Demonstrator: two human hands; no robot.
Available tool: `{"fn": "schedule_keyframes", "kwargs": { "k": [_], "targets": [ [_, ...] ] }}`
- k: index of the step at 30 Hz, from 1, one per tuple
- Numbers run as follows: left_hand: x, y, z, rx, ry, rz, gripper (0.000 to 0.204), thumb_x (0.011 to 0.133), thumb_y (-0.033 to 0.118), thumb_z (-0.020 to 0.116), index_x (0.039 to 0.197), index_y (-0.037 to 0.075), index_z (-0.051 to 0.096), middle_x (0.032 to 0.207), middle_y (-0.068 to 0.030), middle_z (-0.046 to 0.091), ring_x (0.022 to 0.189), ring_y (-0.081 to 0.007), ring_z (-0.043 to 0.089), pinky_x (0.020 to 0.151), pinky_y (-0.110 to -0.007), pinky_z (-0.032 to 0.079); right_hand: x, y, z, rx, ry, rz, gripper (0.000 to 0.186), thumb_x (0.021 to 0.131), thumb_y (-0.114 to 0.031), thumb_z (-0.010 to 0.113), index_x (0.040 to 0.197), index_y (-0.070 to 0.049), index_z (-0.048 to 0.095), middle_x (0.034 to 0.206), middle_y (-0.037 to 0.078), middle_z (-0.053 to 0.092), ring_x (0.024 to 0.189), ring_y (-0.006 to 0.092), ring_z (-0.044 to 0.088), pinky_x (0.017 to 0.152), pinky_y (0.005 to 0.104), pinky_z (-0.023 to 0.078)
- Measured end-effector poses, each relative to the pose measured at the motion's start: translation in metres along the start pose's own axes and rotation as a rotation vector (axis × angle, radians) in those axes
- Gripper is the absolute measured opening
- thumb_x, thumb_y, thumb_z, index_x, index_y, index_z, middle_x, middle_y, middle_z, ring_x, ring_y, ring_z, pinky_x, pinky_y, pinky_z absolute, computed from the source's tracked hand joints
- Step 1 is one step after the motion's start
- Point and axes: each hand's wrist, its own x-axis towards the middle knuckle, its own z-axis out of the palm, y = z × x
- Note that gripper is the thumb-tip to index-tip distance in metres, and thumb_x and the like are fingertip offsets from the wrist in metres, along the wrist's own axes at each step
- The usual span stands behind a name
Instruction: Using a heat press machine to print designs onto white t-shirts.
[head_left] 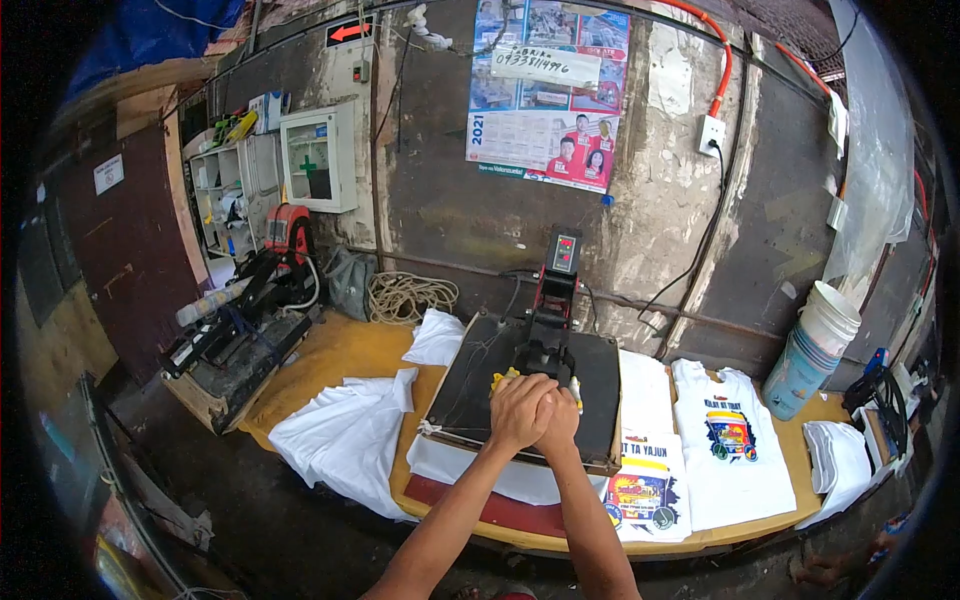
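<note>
My left hand (516, 410) and my right hand (559, 412) are together on the handle of a heat press, the right one partly overlapping the left. Both are closed over the handle, with most fingers hidden on its far side. Yellow wrapping (497, 379) shows at the handle's left end. Beneath my hands lies the press's dark, flat upper plate (465, 385), lowered. White fabric (445, 465) sticks out under its front edge. Behind the plate rises the press arm, topped by a small control box (565, 253) with red lit digits.
Printed white shirt (735, 470) and printed sheet (650, 490) lie right of the press. A plain white shirt (345, 440) hangs over the table's front edge at left. Further left stands another press (245, 320); coiled rope (410, 296) lies behind. Stacked buckets (812, 350) stand far right.
</note>
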Motion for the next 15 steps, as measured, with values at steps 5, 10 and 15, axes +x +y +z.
{"fn": "schedule_keyframes", "kwargs": {
  "k": [5,10,15],
  "targets": [
    [-0.001,-0.001,0.001,-0.008,0.0,0.006,0.027,0.083,0.021,0.05,0.095,0.003,0.066,0.096,-0.0098,0.065,0.086,-0.0266,0.061,0.079,-0.04,0.041,-0.004,0.005,0.009,-0.007,0.02,-0.012,0.014,0.073,-0.022,0.06,0.071,-0.008,0.057,0.069,0.011,0.057,0.062,0.0293,0.054,0.058,0.0387,0.042],
    [-0.002,-0.003,-0.001,-0.02,-0.02,-0.004,0.03,0.087,0.025,0.047,0.095,0.004,0.067,0.097,-0.0115,0.065,0.086,-0.0292,0.061,0.078,-0.041,0.041,-0.003,0.003,0.008,0.035,0.016,0.001,0.016,0.073,-0.022,0.059,0.071,-0.006,0.057,0.07,0.012,0.056,0.063,0.0299,0.053,0.057,0.0397,0.042],
    [0.0,-0.002,-0.003,-0.033,-0.039,-0.003,0.03,0.087,0.023,0.048,0.097,0.003,0.066,0.1,-0.0123,0.065,0.088,-0.0294,0.06,0.08,-0.041,0.041,0.0,0.0,0.005,0.021,0.038,0.022,0.017,0.072,-0.023,0.059,0.07,-0.007,0.058,0.07,0.012,0.056,0.061,0.0301,0.052,0.057,0.0399,0.041]
  ]
}}
